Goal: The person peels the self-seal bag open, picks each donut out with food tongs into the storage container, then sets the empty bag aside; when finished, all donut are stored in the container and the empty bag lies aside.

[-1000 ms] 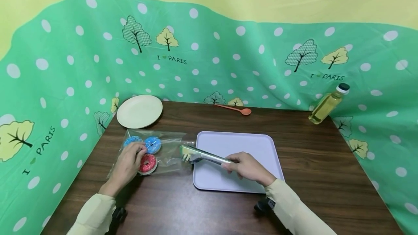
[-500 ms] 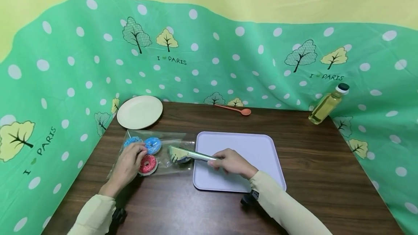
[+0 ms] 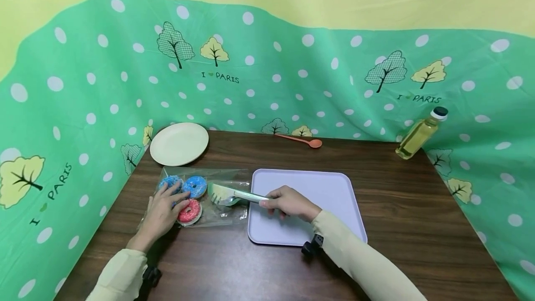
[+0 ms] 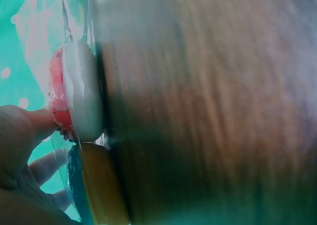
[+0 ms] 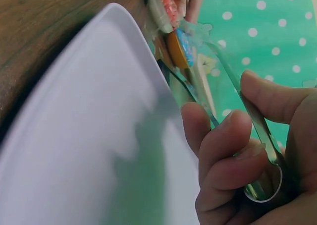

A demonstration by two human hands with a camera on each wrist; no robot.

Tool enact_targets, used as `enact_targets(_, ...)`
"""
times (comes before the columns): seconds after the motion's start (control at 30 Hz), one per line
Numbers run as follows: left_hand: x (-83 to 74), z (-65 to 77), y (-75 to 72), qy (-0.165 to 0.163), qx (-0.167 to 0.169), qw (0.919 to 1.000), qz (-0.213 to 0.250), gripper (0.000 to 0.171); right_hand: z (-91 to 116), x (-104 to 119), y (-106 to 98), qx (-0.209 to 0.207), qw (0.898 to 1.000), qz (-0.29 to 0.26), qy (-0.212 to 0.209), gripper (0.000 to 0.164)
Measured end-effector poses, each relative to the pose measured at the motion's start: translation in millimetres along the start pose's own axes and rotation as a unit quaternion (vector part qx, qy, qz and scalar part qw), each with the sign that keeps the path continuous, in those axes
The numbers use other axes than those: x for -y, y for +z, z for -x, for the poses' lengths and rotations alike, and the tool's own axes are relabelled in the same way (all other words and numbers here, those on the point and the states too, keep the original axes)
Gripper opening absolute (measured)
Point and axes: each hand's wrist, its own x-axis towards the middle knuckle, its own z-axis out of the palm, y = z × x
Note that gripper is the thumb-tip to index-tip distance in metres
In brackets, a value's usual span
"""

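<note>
A clear plastic bag (image 3: 223, 219) lies flat on the table, with a blue donut (image 3: 194, 186), a second blue donut (image 3: 169, 181) and a red donut (image 3: 190, 211) in it. My left hand (image 3: 160, 212) rests over the bag's left part, fingers spread, and a bit of blue shows between them. In the left wrist view the thumb is against the red donut (image 4: 79, 93). My right hand (image 3: 290, 203) grips metal tongs (image 3: 246, 195) near their back end. The tong heads overlap the bag's right part, just right of the donuts. The right wrist view shows the tong arms (image 5: 257, 121) spread apart.
A lavender tray (image 3: 330, 185) lies under the right hand, bordering the bag. Behind the bag is a cream plate (image 3: 179, 144). An orange spoon (image 3: 313, 143) lies at the table's back edge, and an oil bottle (image 3: 420, 134) stands at the back right.
My right hand and the tongs have moved left, taking the tong heads from the bag's right edge to beside the donuts. The left hand's fingers have spread out over the donuts.
</note>
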Motion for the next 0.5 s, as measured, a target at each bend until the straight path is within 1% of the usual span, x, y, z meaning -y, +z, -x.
enact_targets(0.17,2.1,-0.8,2.0,0.017,-0.033,0.9992,0.013,0.023,-6,-4,-1,0.003,1.0,-0.023,0.01,0.034)
enact_targets(0.33,1.6,0.1,0.8,0.038,-0.07,0.9959,0.043,0.017,-9,-4,0,0.013,0.999,-0.031,0.009,0.035)
enact_targets(0.4,1.1,0.2,0.0,0.042,-0.08,0.9944,0.055,0.016,-11,-2,1,0.015,0.999,-0.03,0.007,0.035)
enact_targets(0.5,0.5,-0.4,-0.7,0.046,-0.082,0.9934,0.065,0.016,-14,1,2,0.017,0.999,-0.027,0.003,0.035)
